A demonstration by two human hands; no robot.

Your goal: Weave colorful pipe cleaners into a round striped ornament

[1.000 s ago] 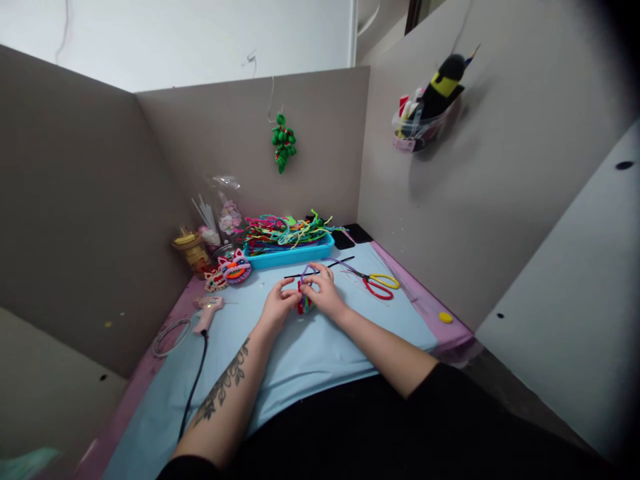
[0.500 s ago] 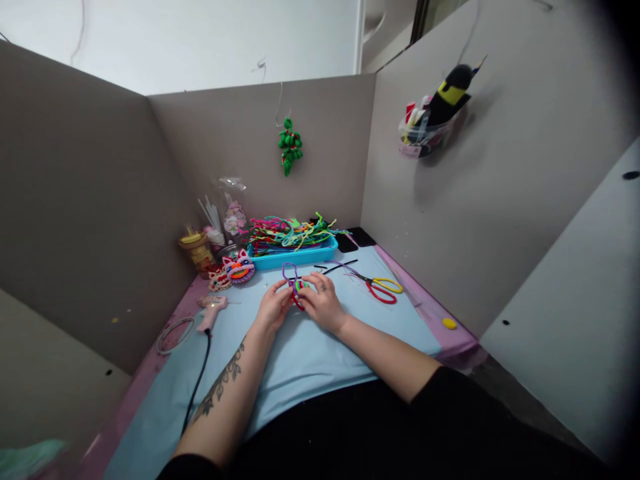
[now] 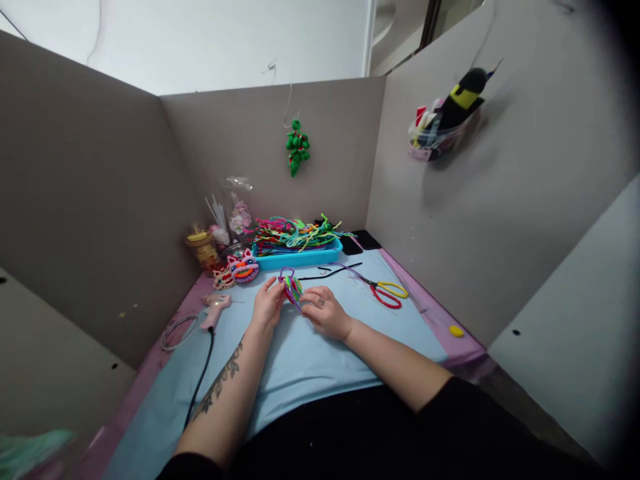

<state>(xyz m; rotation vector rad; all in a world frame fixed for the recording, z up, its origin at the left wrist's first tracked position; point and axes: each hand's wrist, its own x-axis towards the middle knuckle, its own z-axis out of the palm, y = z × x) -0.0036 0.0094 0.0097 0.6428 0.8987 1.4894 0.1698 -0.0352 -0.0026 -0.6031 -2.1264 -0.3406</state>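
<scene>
1. Striped bundle (image 3: 293, 289): small, in purple, green and red fuzzy strands with a purple loop on top; located between the hands, in front of the blue tray (image 3: 300, 259).
2. Left hand (image 3: 269, 301): thumb and fingers clamped on the left side of the striped bundle.
3. Right hand (image 3: 326, 313): fingers curled close together at the lower right edge of the striped bundle; whether they grip a strand cannot be told.
4. Handling (judged): very light, soft outside, probably wire-cored and bendable; little slip, but easily crushed. The dense striped body offers the best hold; the loop would likely bend.
5. Surface: light-blue cloth (image 3: 345, 360), wrinkled at the near edge, over a pink cover (image 3: 457, 347). Scissors (image 3: 385, 293) lie to the right; a pink glue gun (image 3: 216, 310) lies to the left.
6. Room: grey partition (image 3: 335, 140) behind, with a green ornament (image 3: 298, 148) hanging on it; a clear basket (image 3: 433, 141) of tools hangs at right.
</scene>
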